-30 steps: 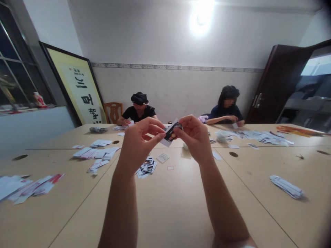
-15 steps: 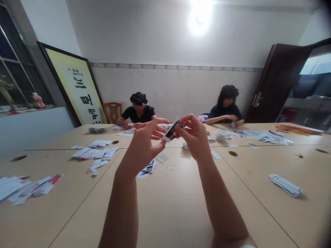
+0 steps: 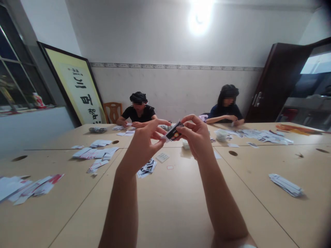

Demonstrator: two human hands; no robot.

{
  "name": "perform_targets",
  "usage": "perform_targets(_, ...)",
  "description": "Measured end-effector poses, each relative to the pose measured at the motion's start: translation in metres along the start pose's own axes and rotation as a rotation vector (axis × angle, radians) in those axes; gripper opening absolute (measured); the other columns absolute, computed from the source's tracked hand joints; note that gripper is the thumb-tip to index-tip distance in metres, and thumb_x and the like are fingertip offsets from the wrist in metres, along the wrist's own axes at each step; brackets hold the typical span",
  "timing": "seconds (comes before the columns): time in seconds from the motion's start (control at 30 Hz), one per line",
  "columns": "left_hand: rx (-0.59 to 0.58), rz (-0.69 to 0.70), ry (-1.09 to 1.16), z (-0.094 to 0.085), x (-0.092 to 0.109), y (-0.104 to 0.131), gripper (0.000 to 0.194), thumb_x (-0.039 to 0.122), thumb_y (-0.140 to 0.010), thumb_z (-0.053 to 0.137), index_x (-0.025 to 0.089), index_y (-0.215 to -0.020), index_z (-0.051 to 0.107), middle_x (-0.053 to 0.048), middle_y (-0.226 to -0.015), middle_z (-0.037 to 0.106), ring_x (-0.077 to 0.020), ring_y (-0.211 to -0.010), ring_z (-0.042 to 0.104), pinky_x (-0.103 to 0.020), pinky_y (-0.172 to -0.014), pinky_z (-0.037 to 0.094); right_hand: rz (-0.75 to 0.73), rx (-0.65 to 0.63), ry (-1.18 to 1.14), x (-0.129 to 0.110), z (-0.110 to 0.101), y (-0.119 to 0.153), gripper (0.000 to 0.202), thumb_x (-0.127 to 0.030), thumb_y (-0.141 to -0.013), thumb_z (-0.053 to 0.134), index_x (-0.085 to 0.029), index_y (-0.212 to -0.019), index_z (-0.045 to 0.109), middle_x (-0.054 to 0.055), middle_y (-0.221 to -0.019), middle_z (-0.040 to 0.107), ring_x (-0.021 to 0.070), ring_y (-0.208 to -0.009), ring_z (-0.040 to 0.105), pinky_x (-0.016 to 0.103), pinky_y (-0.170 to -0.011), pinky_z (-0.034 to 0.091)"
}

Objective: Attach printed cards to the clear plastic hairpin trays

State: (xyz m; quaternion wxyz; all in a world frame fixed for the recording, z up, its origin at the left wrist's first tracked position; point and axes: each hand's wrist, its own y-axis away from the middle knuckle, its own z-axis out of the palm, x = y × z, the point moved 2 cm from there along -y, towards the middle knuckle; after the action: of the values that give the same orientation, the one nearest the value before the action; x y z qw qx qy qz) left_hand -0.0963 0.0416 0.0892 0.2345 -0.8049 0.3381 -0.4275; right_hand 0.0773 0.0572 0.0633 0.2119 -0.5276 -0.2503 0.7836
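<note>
A small dark printed card (image 3: pixel 174 134) with an orange patch and a pale edge is held up over the table, tilted upward to the right. My right hand (image 3: pixel 194 134) pinches its upper right end between thumb and fingers. At the lower left, my left hand (image 3: pixel 148 139) has its thumb and a fingertip on the pale edge, while its index finger stretches out above. Below the hands lie a loose pile of photo-like cards (image 3: pixel 147 168), a whitish square pad (image 3: pixel 162 157) and a tiny red-bordered slip (image 3: pixel 170 167).
White paper slips (image 3: pixel 95 152) and more papers (image 3: pixel 31 189) lie leftward. A folded white bundle (image 3: pixel 286 185) rests at the right. A whitish bowl (image 3: pixel 221 135) stands near scattered papers (image 3: pixel 266 135). Two people (image 3: pixel 138 112) sit opposite, handling small pieces. The table (image 3: pixel 170 213) has round holes.
The card has turned slightly, showing more of its orange picture. Both hands stay in nearly the same place.
</note>
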Motion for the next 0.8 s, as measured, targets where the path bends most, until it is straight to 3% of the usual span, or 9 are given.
perform_targets(0.47,-0.010,0.041,-0.018,-0.0003,0.0029,0.0017,0.033,0.010,-0.080,0.067,0.021,-0.111,0.070,0.002,-0.077,0.073,-0.0151,-0.076,0.073,-0.029,-0.085,0.058,0.069,0.008,-0.080,-0.0049,0.0022,0.0003,0.036,-0.017,-0.067,0.075,-0.024,-0.092,0.050,-0.011,-0.058,0.064,0.0095,-0.047,0.062,0.023,-0.050,0.054)
perform_targets(0.8,-0.047,0.019,0.025,-0.0023,0.0031,0.0027,0.029,0.017,-0.082,0.071,0.021,-0.111,0.069,0.001,-0.076,0.073,-0.0170,-0.077,0.074,-0.031,-0.083,0.060,0.069,0.026,-0.100,-0.0066,0.0038,0.0021,0.040,-0.014,-0.064,0.073,-0.025,-0.094,0.049,-0.012,-0.060,0.061,0.0081,-0.053,0.059,0.024,-0.057,0.054)
